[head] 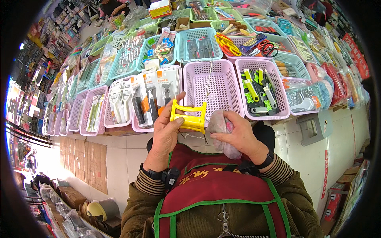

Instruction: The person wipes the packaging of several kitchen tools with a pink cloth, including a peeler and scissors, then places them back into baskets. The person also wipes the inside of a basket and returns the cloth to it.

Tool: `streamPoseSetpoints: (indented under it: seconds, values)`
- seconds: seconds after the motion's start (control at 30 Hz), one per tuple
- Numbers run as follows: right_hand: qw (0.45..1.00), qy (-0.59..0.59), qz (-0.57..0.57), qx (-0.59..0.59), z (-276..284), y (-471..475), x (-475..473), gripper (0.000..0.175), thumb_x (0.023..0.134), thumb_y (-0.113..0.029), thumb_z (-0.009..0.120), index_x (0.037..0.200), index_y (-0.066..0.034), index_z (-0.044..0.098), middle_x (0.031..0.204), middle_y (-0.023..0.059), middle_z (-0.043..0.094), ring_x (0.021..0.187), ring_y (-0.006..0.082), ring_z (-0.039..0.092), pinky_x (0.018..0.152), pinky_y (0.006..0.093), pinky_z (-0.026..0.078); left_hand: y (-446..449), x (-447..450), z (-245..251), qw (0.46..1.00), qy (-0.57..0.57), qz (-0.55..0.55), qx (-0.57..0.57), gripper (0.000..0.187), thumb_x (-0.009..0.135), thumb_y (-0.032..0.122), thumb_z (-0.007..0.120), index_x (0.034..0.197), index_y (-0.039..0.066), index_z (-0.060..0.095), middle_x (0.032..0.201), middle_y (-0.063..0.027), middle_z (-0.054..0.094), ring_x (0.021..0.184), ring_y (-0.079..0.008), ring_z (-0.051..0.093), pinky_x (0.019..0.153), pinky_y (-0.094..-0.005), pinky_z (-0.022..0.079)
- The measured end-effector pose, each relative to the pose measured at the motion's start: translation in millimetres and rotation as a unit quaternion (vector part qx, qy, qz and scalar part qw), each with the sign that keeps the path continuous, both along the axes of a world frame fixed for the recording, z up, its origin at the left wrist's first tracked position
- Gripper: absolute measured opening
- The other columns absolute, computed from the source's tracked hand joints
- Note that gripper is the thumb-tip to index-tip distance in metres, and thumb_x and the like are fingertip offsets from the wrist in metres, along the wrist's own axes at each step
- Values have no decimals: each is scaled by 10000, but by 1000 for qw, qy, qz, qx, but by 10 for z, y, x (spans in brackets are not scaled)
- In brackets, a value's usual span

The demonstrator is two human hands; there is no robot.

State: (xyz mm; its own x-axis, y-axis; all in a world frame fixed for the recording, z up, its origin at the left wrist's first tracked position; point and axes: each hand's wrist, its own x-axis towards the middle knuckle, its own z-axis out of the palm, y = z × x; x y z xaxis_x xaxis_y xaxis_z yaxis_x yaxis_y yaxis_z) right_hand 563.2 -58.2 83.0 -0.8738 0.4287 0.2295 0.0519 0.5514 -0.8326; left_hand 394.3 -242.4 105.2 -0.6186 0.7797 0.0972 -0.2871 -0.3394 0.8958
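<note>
My left hand [167,128] grips a wire-framed tool by its yellow plastic handle [189,120], thumb across the front. Two long thin metal rods [209,80] run up from the handle over the baskets, and dark rod ends stick out below it. In my right hand [242,134] is a bunched greyish-pink cloth [221,131], close beside the handle's right side. Behind both hands stands a lilac perforated plastic basket [227,86], its mesh floor showing between the rods.
Left of it, a basket holds packaged black-handled tools [150,98]. The right basket holds green- and white-handled peelers [254,89]. Scissors [268,49] lie farther back. A grey plastic stool [314,128] stands on the tiled floor at right; flattened cardboard [84,162] lies at left. Another person's hand [115,11] shows at the back.
</note>
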Motion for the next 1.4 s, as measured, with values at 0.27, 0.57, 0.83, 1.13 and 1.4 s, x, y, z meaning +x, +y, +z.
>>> streamPoseSetpoints:
  seconds: [0.27,0.57,0.83,1.13,1.4]
  values:
    - [985,-3,61,160,39,-125,-65,475,813,-466,763,1077,-80,680,909,103,591,840,303,622,699,423,508,126,160,-191,993,-108,-42,-32,322,990,82,616,1293,6,537,1247,-106,643,1086,-202,665,912,-340,573]
    - [984,52,52,160,-29,-54,-59,326,841,-285,732,1088,-75,691,947,100,595,869,305,625,707,427,520,106,115,56,909,376,97,-151,609,748,153,884,1239,16,551,1308,-117,522,1198,-213,541,983,-344,493]
    - [969,2,88,232,-81,-68,-26,341,784,-206,755,1085,-61,686,1025,112,612,975,315,624,794,422,535,176,201,245,782,535,-90,-308,674,741,127,858,1313,49,511,1239,-186,606,1129,-377,605,942,-417,503]
    - [968,-25,129,215,-53,-34,-7,416,790,-317,789,1124,-93,682,1047,117,622,991,329,622,822,431,522,225,240,26,743,571,-50,-346,567,722,103,819,1211,27,543,1107,-198,587,1042,-408,599,873,-467,507]
    - [995,-12,-96,11,-107,271,122,522,776,-349,817,1151,-10,685,964,150,651,886,309,647,770,389,518,-186,-192,221,822,454,149,-312,466,689,11,705,1113,13,512,992,-128,558,894,-266,587,803,-348,505]
